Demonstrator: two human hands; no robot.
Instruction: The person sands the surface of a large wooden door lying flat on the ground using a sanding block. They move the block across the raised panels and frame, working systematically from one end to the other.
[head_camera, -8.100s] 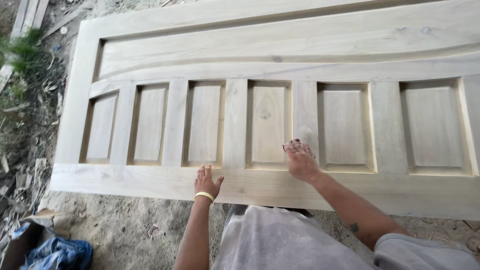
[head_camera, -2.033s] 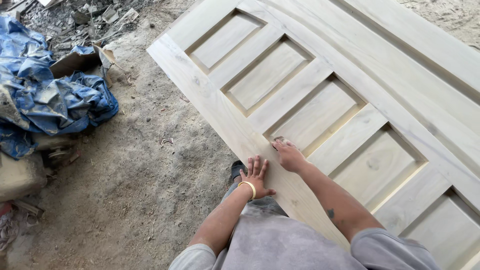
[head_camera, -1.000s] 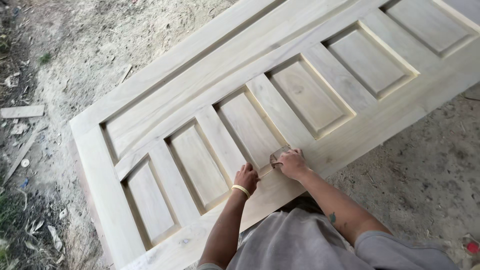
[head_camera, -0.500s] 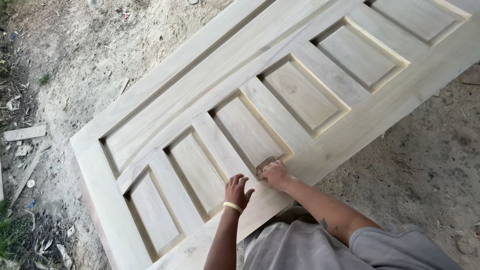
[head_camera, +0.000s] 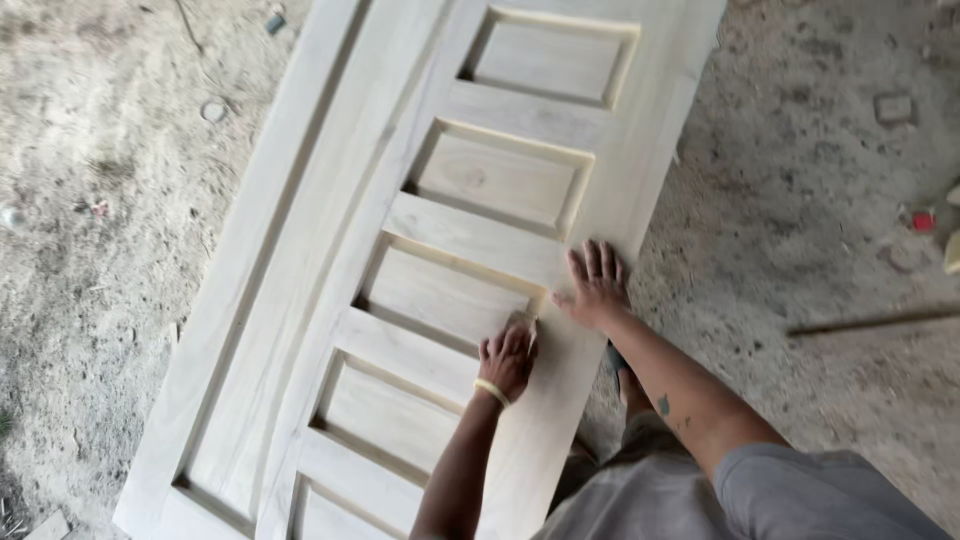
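Nearest: grey-clothed lap w/ both bare forearms reaching fwd. Left hand (head_camera: 507, 358), yellowish band at wrist, knuckles up, fingers curled narrow over a small tan scrap, prob. sandpaper (head_camera: 524, 322), pressed to the near corner of a recessed panel. Right hand (head_camera: 596, 285) lies flat, fingers spread wide, palm down on the edge stile, holding nothing. Both rest on the pale unfinished wooden panelled door (head_camera: 470, 240), lying on the sandy dirt floor (head_camera: 800, 200). Further right: thin stick (head_camera: 870, 321).

Probably a rough carpentry yard: unfinished panelled wooden door (head_camera: 440, 260) lying on dusty dirt ground (head_camera: 800, 200).
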